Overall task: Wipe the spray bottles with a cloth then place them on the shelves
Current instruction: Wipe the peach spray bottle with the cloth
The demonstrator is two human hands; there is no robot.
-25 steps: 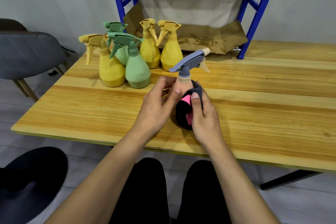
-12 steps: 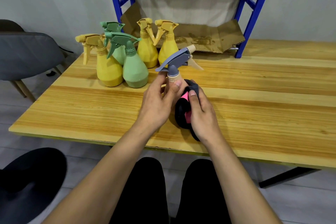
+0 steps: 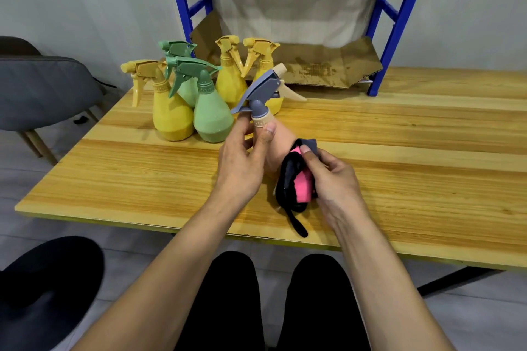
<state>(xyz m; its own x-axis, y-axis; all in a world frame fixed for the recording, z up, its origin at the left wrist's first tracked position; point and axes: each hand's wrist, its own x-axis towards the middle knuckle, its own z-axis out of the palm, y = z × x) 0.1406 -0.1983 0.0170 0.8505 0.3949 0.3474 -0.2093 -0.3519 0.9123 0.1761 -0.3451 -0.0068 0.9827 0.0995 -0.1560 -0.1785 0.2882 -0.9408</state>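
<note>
The left hand grips a peach bottle at the neck. Its fingers are curled just under the grey spray head, with the thumb on the near side. The bottle leans with its head up and to the left, and its base is hidden behind the cloth (whether it touches the table cannot be told). The right hand holds a bunched cloth, black with pink and grey. Its fingers are closed round the cloth and press it against the bottle's lower right side. A black end of the cloth trails below those fingers onto the table.

Just beyond the left fingers and to their left, five more bottles stand upright in a tight cluster on the table: three yellow bottles and two green bottles. Farther back from both hands, cardboard lies between the blue posts of the shelf. A grey chair stands far to the left of the left fingers, off the table's edge.
</note>
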